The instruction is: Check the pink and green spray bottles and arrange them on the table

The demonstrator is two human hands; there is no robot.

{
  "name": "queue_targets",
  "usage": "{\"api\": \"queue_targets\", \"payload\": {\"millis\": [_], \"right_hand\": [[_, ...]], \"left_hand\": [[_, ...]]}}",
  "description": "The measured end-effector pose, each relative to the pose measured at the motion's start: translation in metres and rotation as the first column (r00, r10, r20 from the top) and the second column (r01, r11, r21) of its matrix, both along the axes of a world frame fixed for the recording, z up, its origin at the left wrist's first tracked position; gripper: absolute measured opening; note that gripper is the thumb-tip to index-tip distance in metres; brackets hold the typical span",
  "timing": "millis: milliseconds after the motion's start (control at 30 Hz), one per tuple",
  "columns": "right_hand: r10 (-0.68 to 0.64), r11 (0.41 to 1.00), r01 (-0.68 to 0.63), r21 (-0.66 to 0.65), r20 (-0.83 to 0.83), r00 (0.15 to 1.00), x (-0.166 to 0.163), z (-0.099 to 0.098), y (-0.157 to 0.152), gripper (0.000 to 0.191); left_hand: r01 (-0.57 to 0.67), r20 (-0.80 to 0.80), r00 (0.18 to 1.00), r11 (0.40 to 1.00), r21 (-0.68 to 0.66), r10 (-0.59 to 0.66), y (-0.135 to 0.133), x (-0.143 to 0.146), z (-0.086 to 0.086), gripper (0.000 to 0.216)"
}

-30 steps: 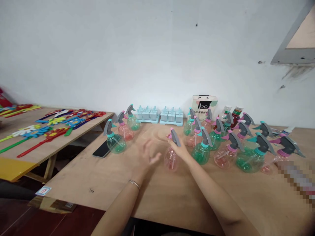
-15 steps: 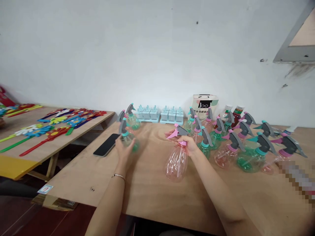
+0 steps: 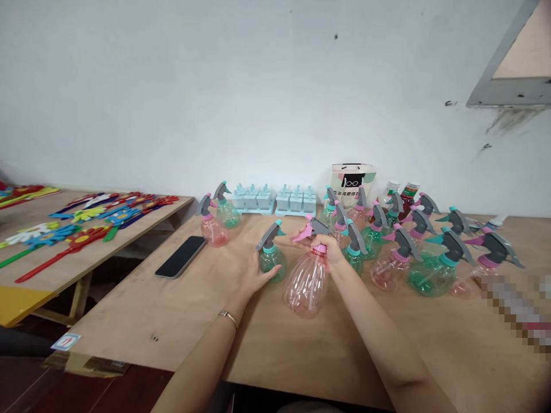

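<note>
My right hand (image 3: 329, 252) is closed round the neck of a pink spray bottle (image 3: 305, 282) with a pink and grey trigger head, held tilted just above the plywood table (image 3: 275, 338). My left hand (image 3: 249, 269) wraps the side of a small green spray bottle (image 3: 271, 255) with a teal collar, which stands on the table just left of the pink one. The two bottles are close together, nearly touching.
Several more pink and green spray bottles (image 3: 413, 252) crowd the right back of the table; two stand at the left back (image 3: 214, 221). A black phone (image 3: 179, 256) lies near the left edge. Light-blue moulds (image 3: 275, 199) and a paper bag (image 3: 352, 180) line the wall. Coloured clappers (image 3: 86, 221) cover a side table.
My left hand has brought the green bottle from the left side in to the table's middle, beside the pink bottle. The right hand with the pink bottle has hardly moved.
</note>
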State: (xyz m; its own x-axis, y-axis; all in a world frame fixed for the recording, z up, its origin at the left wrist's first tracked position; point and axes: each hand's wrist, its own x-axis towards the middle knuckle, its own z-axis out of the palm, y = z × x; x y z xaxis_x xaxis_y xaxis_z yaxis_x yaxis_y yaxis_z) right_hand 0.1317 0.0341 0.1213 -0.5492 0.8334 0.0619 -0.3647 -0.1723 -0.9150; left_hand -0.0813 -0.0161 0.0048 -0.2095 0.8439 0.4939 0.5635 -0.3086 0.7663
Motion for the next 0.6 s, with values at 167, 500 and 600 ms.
{"api": "queue_targets", "payload": {"millis": [167, 500, 600], "right_hand": [[-0.082, 0.997, 0.081, -0.02, -0.032, 0.996, 0.002, 0.006, -0.006, 0.018], [-0.062, 0.997, 0.059, -0.048, -0.063, 0.996, 0.003, 0.014, -0.011, 0.019], [-0.03, 0.999, 0.028, -0.035, -0.077, 0.997, 0.003, 0.015, -0.013, 0.022]], "left_hand": [[-0.017, -0.01, 1.0, 1.0, 0.006, 0.017, -0.002, -0.002, 0.004, 0.069], [-0.024, -0.008, 1.0, 1.0, 0.016, 0.024, 0.006, -0.008, -0.011, 0.074], [-0.037, -0.006, 0.999, 0.999, 0.008, 0.037, 0.006, -0.008, -0.011, 0.072]]}}
